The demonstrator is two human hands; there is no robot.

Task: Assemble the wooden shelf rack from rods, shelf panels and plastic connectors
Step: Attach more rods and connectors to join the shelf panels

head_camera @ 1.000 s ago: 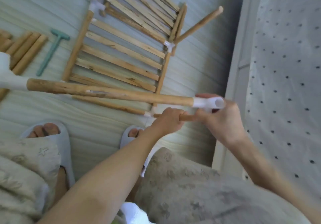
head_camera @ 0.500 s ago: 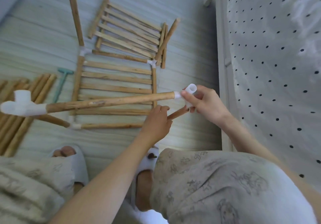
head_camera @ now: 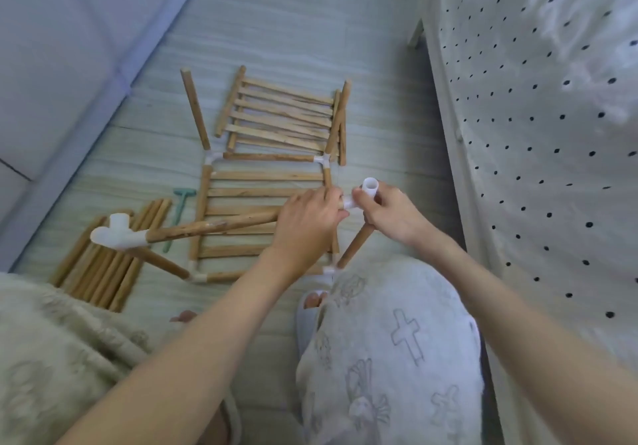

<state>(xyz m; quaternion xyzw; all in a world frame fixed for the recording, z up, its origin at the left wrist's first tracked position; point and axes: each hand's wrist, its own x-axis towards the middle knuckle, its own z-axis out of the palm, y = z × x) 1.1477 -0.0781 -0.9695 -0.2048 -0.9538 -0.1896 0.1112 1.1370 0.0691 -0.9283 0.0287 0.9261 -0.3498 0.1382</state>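
- Joining of the upper frame is the step in hand, as I judge it: my right hand (head_camera: 390, 215) holds the white corner connector (head_camera: 366, 193), and my left hand (head_camera: 310, 218) holds the long rod (head_camera: 214, 228) right beside that connector, at its side socket.
- My left grip is closed round the rod's near end; the fingers hide the joint, so I cannot tell whether the rod is fully seated.
- My right grip pinches the corner connector between thumb and fingers, its open top socket pointing up and empty.
- Below the corner connector a short upright rod (head_camera: 355, 246) slants down to a small white joint (head_camera: 329, 269) on the floor frame; whether its top is inside the connector I cannot tell, as my hand covers it.
- Far from the corner connector, at the long rod's other end, sits a second white connector (head_camera: 115, 236), raised on another slanting rod (head_camera: 160, 261).
- Beyond the corner connector lies the flat slatted shelf panel (head_camera: 262, 215) in its frame, with a loose shelf panel (head_camera: 283, 116) farther off and spare rods (head_camera: 103, 265) well to the left, beside a teal tool (head_camera: 179, 213).
- Next, I think, the move calls for a firm straight push of both hands together, keeping rod and socket in line so neither leg twists out below.
- Both my forearms reach forward over my knees, wrists close together.
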